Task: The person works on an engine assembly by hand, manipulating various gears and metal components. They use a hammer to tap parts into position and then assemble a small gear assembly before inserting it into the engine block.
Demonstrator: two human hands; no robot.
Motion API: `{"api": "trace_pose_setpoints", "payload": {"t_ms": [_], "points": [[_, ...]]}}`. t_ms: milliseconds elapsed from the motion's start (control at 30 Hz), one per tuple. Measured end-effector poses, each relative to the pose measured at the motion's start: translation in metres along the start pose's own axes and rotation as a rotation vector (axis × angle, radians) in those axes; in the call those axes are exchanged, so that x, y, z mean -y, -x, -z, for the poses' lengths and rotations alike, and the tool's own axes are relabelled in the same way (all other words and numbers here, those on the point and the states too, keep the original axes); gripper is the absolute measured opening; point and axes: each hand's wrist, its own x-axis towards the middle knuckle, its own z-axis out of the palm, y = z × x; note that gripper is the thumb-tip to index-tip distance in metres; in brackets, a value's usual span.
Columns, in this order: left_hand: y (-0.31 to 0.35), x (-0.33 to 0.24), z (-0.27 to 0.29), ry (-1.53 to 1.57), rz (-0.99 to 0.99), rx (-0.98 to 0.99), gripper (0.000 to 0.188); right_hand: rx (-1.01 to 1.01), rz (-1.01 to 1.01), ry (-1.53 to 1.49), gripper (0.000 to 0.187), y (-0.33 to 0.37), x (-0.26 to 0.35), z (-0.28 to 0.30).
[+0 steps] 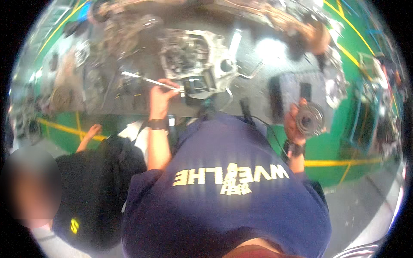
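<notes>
My left hand [160, 99] is closed round a long, thin, shiny metal bar-shaped tool [152, 81]. One end of that tool reaches the near left edge of a large metal housing [217, 73], which looks like an engine or gearbox casting with a round opening on its right. A dark block-shaped part [195, 85] sits at the housing's near edge. Off to the right, my right hand [292, 124] grips a round, ringed metal part [310, 119] that resembles a pulley, held up over the bench's near edge. Blur hides the finer details.
A grey box-like block [294, 84] stands at the bench's right. Metal parts [92, 75] are scattered at the left, and blurred machinery [275, 19] lines the far side. At my left a co-worker in black [99, 185] stands close, one hand [92, 130] raised near the bench.
</notes>
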Motion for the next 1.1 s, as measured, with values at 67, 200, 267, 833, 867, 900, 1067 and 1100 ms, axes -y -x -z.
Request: {"api": "trace_pose_setpoints", "payload": {"t_ms": [67, 200, 267, 833, 867, 900, 1067, 1100], "points": [[0.001, 0.003, 0.002, 0.108, 0.033, -0.007, 0.037, -0.063, 0.039, 0.033, 0.106, 0.006, 0.0, -0.004], [-0.003, -0.004, 0.036, 0.104, 0.0, 0.018, 0.036, -0.124, 0.003, 0.044, 0.113, 0.004, -0.029, -0.003], [-0.005, -0.004, 0.025, 0.126, -0.003, 0.024, 0.036, -0.1, -0.016, 0.062, 0.113, 0.005, -0.021, -0.007], [0.001, -0.015, -0.004, 0.049, 0.007, 0.084, 0.035, -0.368, 0.085, 0.089, 0.112, 0.065, 0.019, 0.003], [0.001, -0.016, -0.005, 0.02, -0.012, 0.145, 0.034, -0.331, 0.076, 0.046, 0.11, 0.069, 0.021, 0.006], [0.0, -0.016, -0.007, -0.009, -0.032, 0.206, 0.033, -0.334, 0.089, 0.047, 0.11, 0.072, 0.022, 0.01], [0.014, -0.035, -0.049, -0.135, -0.03, 0.332, 0.026, -0.462, 0.141, 0.273, 0.084, 0.087, 0.027, 0.049], [0.018, -0.039, -0.059, -0.128, -0.029, 0.382, 0.026, -0.483, 0.135, 0.362, 0.075, 0.093, 0.027, 0.071]]}}
